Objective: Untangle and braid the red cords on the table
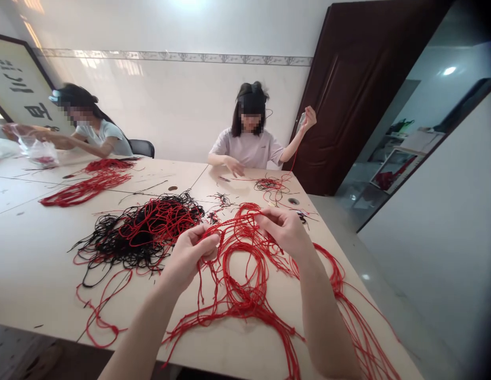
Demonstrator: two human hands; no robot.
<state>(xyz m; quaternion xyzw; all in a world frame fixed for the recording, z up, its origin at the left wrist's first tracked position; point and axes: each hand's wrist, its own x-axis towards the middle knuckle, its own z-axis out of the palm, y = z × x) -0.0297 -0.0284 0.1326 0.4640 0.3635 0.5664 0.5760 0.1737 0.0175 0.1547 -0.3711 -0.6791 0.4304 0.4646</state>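
Observation:
Several red cords (pixel 236 221) stretch between my two hands above the table. My left hand (pixel 193 250) is closed around one end of them, thumb on top, with loose ends dangling below it. My right hand (pixel 282 229) pinches the other end between thumb and fingers. Under my hands lies a looped bundle of red cord (pixel 245 306), its tails spread toward the front edge. Left of my left hand sits a tangled heap of black and red cords (pixel 146 227). More red cords (pixel 359 327) run past my right forearm.
The pale table (pixel 39 253) reaches left, with another red cord bundle (pixel 90 184) on it. Across from me a person (pixel 253 142) raises a hand holding a cord. At far left another person (pixel 98 134) handles a clear plastic bag (pixel 41 150). A dark door (pixel 348 89) stands behind.

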